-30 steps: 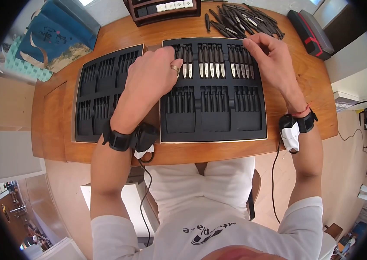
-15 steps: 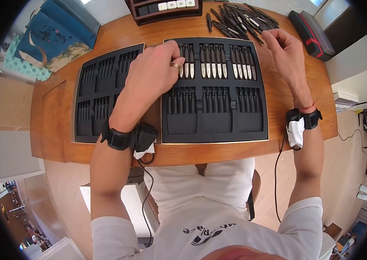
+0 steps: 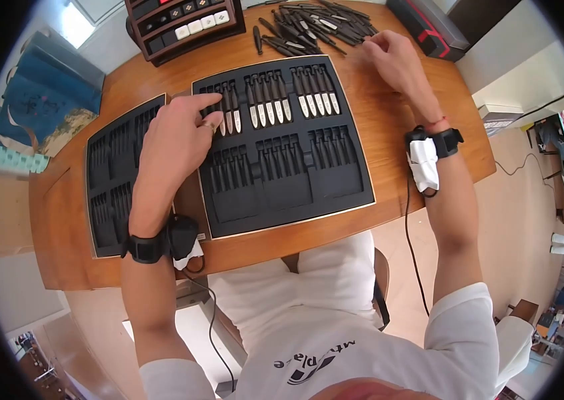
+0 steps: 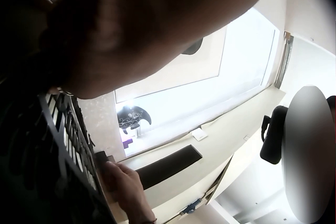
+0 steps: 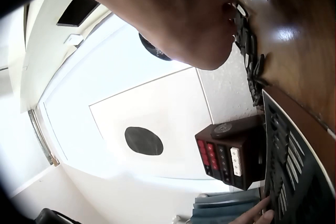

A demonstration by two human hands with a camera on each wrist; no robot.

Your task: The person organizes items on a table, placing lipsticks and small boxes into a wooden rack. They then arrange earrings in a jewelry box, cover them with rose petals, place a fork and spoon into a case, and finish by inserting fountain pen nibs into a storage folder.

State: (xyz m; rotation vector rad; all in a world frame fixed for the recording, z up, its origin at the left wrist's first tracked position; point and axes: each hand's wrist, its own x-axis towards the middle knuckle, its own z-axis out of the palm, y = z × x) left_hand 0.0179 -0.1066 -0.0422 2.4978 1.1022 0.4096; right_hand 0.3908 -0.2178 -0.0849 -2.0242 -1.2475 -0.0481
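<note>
Slim pale-ended pieces lie in the top row of the dark slotted tray, where the left hand, index finger outstretched, seems to be seating one. Well apart, the right hand bends beside the loose heap on the tabletop; I cannot tell whether it grips anything, but the next move probably calls for pinching a single piece.

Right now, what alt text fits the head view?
A person's left hand is over a black tray holding dark, silver-ended pieces; the right hand is near a loose pile on the wooden table.
</note>
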